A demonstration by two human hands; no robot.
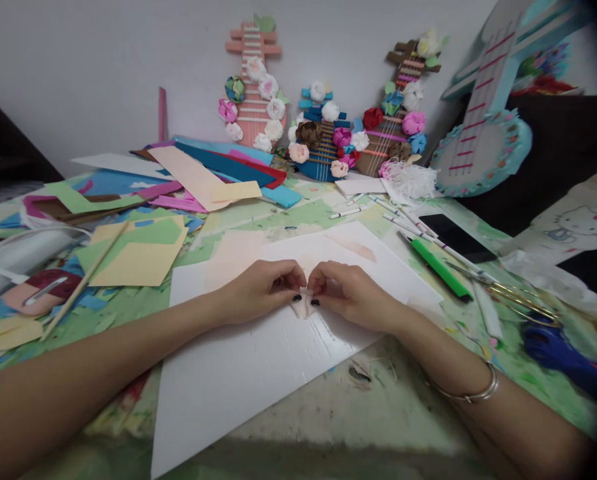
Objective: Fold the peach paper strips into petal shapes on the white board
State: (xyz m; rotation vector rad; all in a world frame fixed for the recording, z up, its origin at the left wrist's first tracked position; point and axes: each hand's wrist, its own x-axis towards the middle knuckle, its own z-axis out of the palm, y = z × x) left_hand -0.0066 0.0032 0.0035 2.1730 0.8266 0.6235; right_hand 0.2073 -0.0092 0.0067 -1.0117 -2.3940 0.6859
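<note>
A small piece of pale pink paper (304, 307) is pinched between both hands over a large white sheet (218, 393). My left hand (263, 288) grips its left side with thumb and fingertips. On its right side, my right hand (351, 293) holds it the same way, thumb toward me. The fingertips of the two hands nearly meet at the top of the piece. A pale peach sheet (238, 248) lies on the far left part of the white sheet, and a peach scrap (353, 248) lies near its far edge.
Green and yellow paper (143, 263) and a thin stick (85, 280) lie left. At right are a green utility knife (441, 268), a phone (455, 237), scissors (513, 297) and a blue glue gun (563, 350). Paper instruments with flowers (255, 100) stand against the wall.
</note>
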